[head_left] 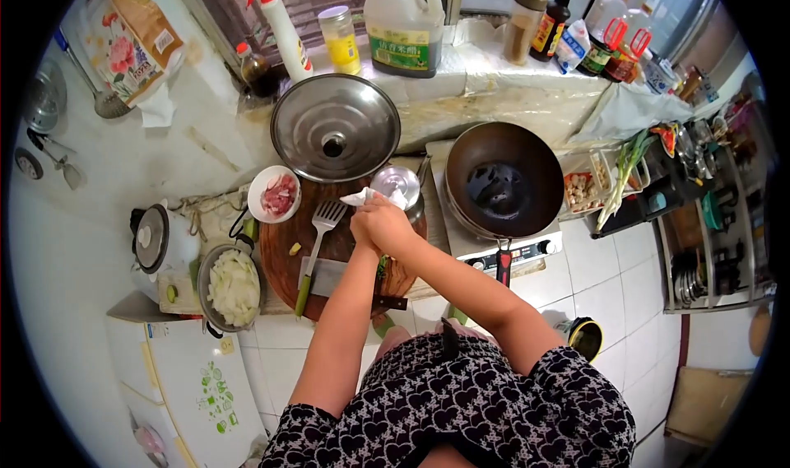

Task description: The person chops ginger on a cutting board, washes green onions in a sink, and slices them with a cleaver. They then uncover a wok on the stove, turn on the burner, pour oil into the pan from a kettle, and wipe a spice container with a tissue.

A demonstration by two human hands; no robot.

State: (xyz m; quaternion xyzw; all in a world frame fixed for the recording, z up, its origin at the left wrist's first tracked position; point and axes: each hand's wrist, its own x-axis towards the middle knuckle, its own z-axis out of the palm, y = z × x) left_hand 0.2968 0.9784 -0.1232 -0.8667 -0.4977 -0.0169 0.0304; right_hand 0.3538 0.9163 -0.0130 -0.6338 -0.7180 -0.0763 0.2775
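My left hand (363, 228) and my right hand (390, 226) are pressed together above the round wooden chopping board (278, 258). Both are closed around a crumpled white cloth or tissue (357, 197), whose end sticks out past the fingers. Close by the fingertips is a shiny metal lid or pot (395, 185). A slotted spatula (327, 218) with a green handle lies on the board, over the blade of a cleaver (326, 277). Bits of chopped green lie near my right wrist, partly hidden by my forearms.
A dark wok (476, 163) sits on an induction cooker (535, 244) at right. Behind the board leans a large metal lid (298, 143). At left are a bowl of sliced meat (278, 196) and a pan of cut pale vegetables (234, 287). Bottles line the ledge (485, 77).
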